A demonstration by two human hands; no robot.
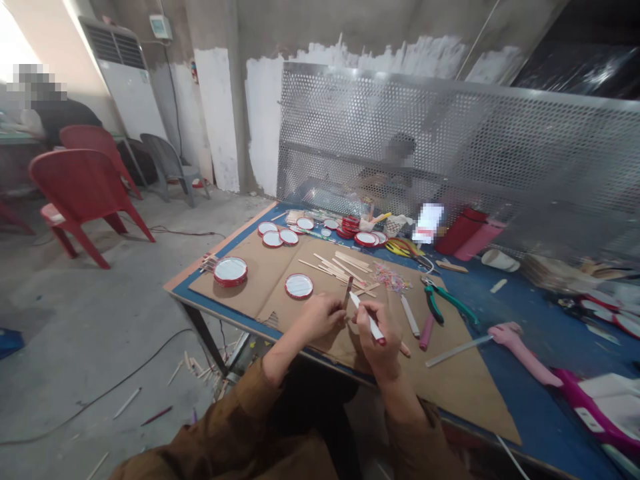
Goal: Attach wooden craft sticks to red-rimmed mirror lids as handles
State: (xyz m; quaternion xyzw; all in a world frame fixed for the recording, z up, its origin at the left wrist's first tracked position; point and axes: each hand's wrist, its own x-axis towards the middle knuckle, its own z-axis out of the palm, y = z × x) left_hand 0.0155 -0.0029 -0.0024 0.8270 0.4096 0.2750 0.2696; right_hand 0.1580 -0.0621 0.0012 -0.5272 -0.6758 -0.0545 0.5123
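Note:
Between the fingers of my left hand [324,315] a small wooden stick [349,288], dark reddish-brown along its length, stands up at a slant. My right hand [381,337] grips a white marker [369,317] with a red end, its tip close to the stick; whether it touches I cannot tell. Both hands are over a brown cardboard sheet [273,283]. A round red-rimmed lid [299,286] with a pale face lies left of my hands. Beyond them is a loose pile of plain wooden sticks [345,265].
Right of my hands lie green-handled pliers [453,303], a white pen [410,316] and a magenta glue gun [585,407] with a pink grip. Red-rimmed lids [367,239] line the back, before a perforated metal panel [340,120]. A person [63,113] sits far left near red chairs [90,180].

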